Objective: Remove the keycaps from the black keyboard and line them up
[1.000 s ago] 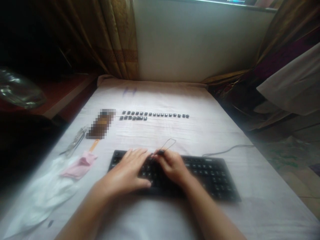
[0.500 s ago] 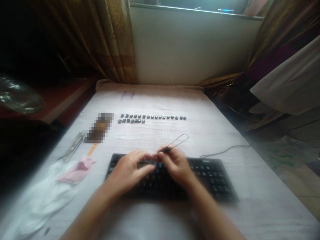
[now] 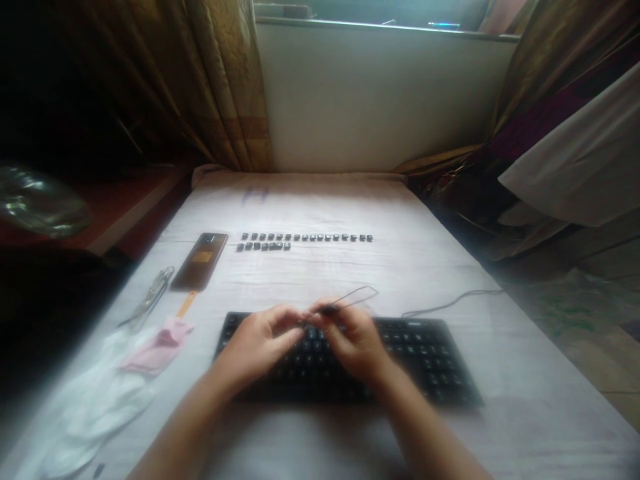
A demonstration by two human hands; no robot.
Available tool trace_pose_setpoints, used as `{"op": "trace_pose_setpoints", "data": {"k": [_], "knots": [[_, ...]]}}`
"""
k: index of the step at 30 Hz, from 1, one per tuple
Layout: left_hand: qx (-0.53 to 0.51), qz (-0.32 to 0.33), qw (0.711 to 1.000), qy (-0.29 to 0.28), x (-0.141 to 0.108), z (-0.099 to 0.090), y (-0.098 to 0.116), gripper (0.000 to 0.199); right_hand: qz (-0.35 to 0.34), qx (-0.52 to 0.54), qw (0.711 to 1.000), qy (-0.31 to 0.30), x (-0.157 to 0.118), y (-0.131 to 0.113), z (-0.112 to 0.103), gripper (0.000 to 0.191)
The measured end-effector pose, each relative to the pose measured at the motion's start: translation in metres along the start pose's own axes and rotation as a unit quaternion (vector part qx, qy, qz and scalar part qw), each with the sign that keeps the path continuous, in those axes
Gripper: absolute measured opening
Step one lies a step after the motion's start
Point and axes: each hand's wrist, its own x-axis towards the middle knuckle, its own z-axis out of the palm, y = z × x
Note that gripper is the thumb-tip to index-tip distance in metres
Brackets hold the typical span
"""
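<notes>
A black keyboard (image 3: 425,363) lies on the sheet under both my hands. My right hand (image 3: 356,337) is closed round the dark handle of a wire keycap puller (image 3: 356,293), whose thin wire loop points up and to the right. My left hand (image 3: 265,337) is closed in a pinch above the upper keys, its fingertips meeting those of my right hand. Whatever lies between the left fingertips is too small to make out. Beyond the keyboard, loose black keycaps (image 3: 313,238) stand in two rows, the farther row longer than the nearer one.
Left of the keycaps lies a brown phone (image 3: 200,260). Nearer are a pair of tweezers-like metal tools (image 3: 153,293), an orange stick (image 3: 187,305), a pink cloth (image 3: 159,347) and a white cloth (image 3: 95,407). The keyboard's cable (image 3: 450,301) runs off to the right.
My left thumb and fingers have closed together and now meet the right fingertips. The puller's wire loop has tipped lower. The keycap rows look unchanged.
</notes>
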Motion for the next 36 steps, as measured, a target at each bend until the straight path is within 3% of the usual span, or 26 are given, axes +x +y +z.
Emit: {"op": "trace_pose_setpoints", "data": {"k": [4, 11, 17, 21, 26, 29, 36], "knots": [[-0.075, -0.024, 0.997, -0.013, 0.003, 0.001, -0.005, 0.021, -0.015, -0.010, 1.000, 0.010, 0.001, -0.002, 0.000, 0.011], [-0.107, -0.075, 0.991, -0.017, 0.005, -0.001, -0.006, 0.026, -0.037, -0.027, 0.999, 0.027, 0.003, -0.006, -0.002, 0.013], [-0.102, -0.087, 0.991, -0.001, 0.001, -0.004, 0.003, 0.031, 0.031, 0.016, 0.995, 0.094, 0.005, 0.001, -0.016, 0.009], [-0.030, -0.051, 0.997, 0.054, 0.007, -0.016, -0.004, 0.032, 0.056, 0.031, 0.991, 0.116, 0.007, 0.008, -0.028, 0.007], [0.189, 0.007, 0.975, 0.118, 0.047, -0.043, -0.018, 0.029, 0.050, 0.038, 0.988, 0.139, 0.008, 0.010, -0.036, 0.007], [0.243, 0.015, 0.960, 0.138, 0.081, -0.054, -0.020, 0.026, 0.041, 0.033, 0.989, 0.141, 0.008, 0.009, -0.039, 0.007], [0.351, 0.053, 0.923, 0.148, 0.138, -0.053, -0.015, 0.018, 0.034, 0.012, 0.990, 0.138, 0.010, 0.008, -0.045, 0.008]]}}
